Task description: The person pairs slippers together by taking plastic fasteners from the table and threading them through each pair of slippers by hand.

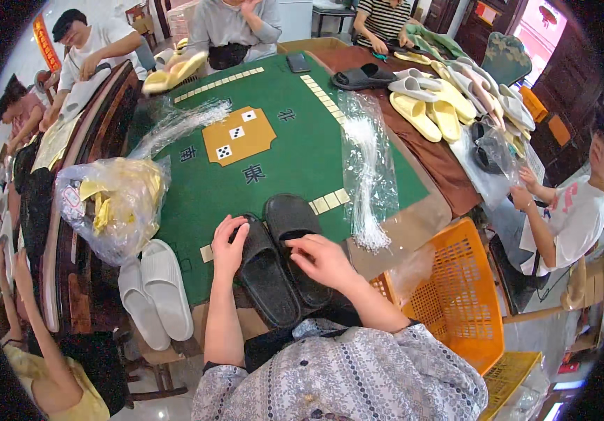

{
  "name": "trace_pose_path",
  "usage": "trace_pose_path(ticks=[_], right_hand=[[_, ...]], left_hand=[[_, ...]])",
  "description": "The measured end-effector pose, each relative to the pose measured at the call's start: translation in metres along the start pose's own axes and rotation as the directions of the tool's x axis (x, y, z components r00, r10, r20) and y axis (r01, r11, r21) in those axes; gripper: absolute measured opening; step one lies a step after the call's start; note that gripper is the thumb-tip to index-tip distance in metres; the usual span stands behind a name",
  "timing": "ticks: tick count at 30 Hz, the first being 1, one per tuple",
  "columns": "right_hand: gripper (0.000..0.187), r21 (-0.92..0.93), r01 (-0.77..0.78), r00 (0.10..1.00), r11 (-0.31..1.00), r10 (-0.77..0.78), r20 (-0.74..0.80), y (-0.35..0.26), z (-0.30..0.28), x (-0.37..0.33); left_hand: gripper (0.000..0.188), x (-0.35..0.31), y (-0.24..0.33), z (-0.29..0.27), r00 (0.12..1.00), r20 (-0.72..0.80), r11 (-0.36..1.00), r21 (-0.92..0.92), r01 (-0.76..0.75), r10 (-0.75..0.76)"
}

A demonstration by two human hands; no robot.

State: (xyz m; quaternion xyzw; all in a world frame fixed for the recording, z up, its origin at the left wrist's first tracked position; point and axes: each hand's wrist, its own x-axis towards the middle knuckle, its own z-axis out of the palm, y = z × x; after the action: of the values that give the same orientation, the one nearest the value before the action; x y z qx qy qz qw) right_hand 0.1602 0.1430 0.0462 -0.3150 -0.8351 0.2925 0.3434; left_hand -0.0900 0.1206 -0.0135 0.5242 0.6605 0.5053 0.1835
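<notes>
A pair of black slide slippers lies side by side at the near edge of the green table, toes pointing away from me. My left hand is at the outer side of the left slipper, fingers loosely bent and spread by its strap; I cannot tell how firmly they touch. Over the right slipper's strap hovers my right hand, its fingers half curled and apart. Neither hand visibly holds anything. To the left, a pair of light grey slippers rests at the table corner.
A clear bag with yellow pieces sits at left. Bundles of thin white ties lie in plastic on the table. Yellow and grey slippers pile up at far right. An orange crate stands close by my right. Several people work around.
</notes>
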Motion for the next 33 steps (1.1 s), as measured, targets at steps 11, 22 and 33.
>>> trace_pose_path(ticks=[11,22,33], right_hand=[[0.022,-0.310,-0.566,0.766,0.764,0.347,-0.542,0.073,-0.113,-0.055],[0.021,-0.328,-0.589,0.788,0.738,0.435,-0.436,0.083,-0.113,-0.055],[0.016,0.681,-0.582,0.620,0.444,0.785,0.019,0.075,-0.131,-0.059]], left_hand=[[0.018,-0.007,0.006,0.008,0.999,-0.051,0.998,0.064,0.000,0.003],[0.018,-0.008,-0.001,0.008,0.998,-0.062,0.999,0.053,-0.007,0.011],[0.018,-0.009,0.003,0.003,0.995,-0.090,0.995,0.094,-0.038,0.046]])
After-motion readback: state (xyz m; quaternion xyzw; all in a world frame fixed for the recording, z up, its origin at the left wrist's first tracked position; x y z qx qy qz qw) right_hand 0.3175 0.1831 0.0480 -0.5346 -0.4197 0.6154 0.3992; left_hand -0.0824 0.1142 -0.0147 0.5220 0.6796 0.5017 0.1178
